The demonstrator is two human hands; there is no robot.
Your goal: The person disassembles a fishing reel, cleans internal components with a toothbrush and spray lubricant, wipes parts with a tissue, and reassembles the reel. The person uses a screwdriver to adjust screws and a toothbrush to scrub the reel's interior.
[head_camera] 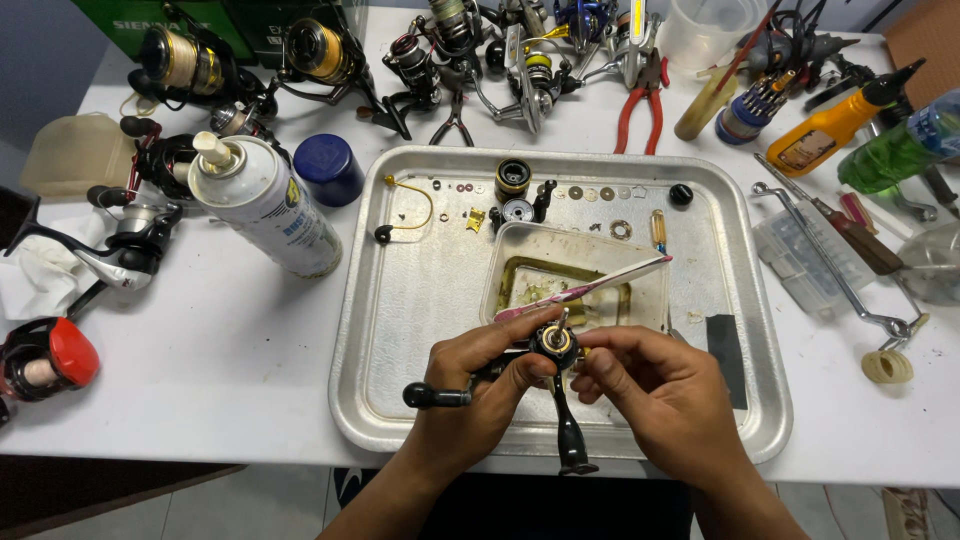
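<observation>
The left hand [480, 385] grips a black fishing reel body [553, 345] with a gold centre, handle pointing to 6 o'clock; the right hand [655, 390] pinches its top. Both hover over the metal tray [420, 300] on the white tabletop [220, 350].

We see two bare hands, left [480, 385] & right [655, 390], w/ forearms running down to the bottom edge. No gloves, no rings, no watch or wristband on either wrist. No sleeves in view: arms bare as far as we can see. Nails short, unpainted. Rest of body out of shot.
</observation>
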